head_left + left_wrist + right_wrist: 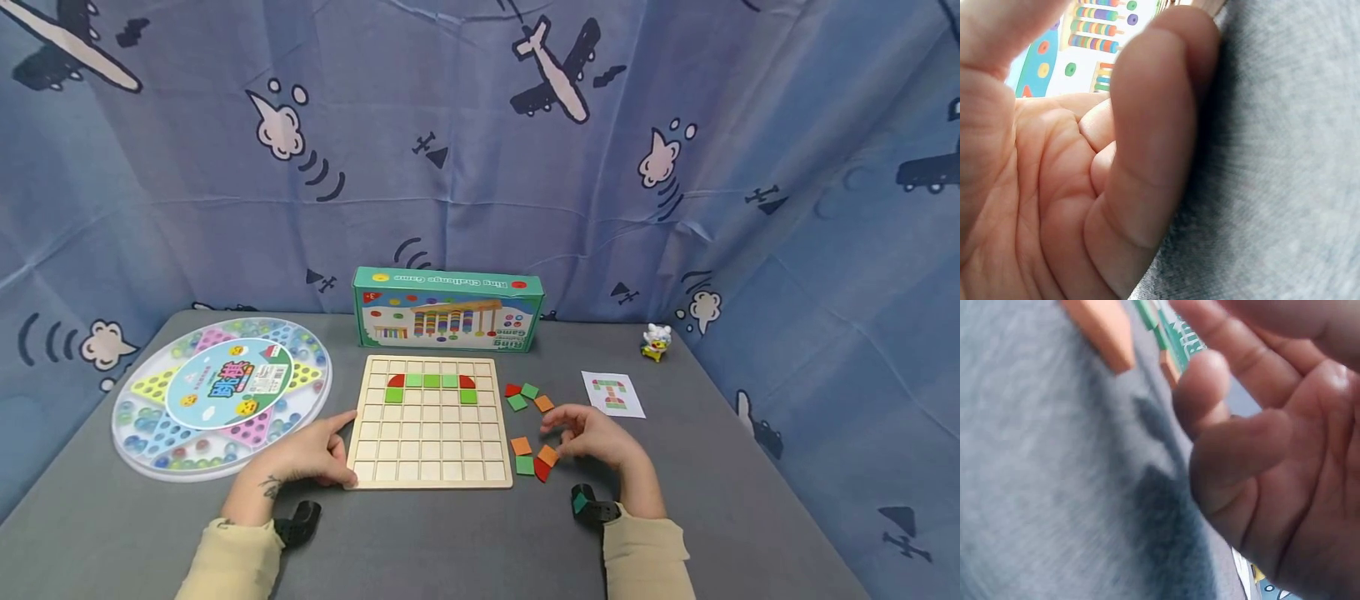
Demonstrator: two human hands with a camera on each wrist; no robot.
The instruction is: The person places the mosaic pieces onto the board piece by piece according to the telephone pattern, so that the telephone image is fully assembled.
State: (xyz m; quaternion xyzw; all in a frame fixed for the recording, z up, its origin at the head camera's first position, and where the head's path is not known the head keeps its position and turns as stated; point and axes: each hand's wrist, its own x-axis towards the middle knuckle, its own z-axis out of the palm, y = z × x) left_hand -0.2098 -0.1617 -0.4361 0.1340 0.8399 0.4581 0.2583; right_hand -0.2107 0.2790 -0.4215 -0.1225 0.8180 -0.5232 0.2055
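Note:
A wooden grid board [431, 450] lies on the table. My left hand [309, 454] touches its left side, the index finger extended against the edge and the thumb at the near corner. In the board's upper part sits a row of green tiles [431, 381] with a red curved piece [395, 381] at each end and a green tile [468, 397] below each. My right hand [596, 437] hovers right of the board, fingers loosely bent, with nothing visible between them. Beside it are loose pieces, including an orange tile [548, 455], a red curved piece [542, 470] and a green tile [525, 465].
A pattern card [633, 404] lies to the right, with a small figurine [656, 342] behind it. The green game box [450, 321] stands behind the board. On the left is a round marble board [142, 458]. A patterned curtain [450, 108] hangs behind the grey table [450, 550].

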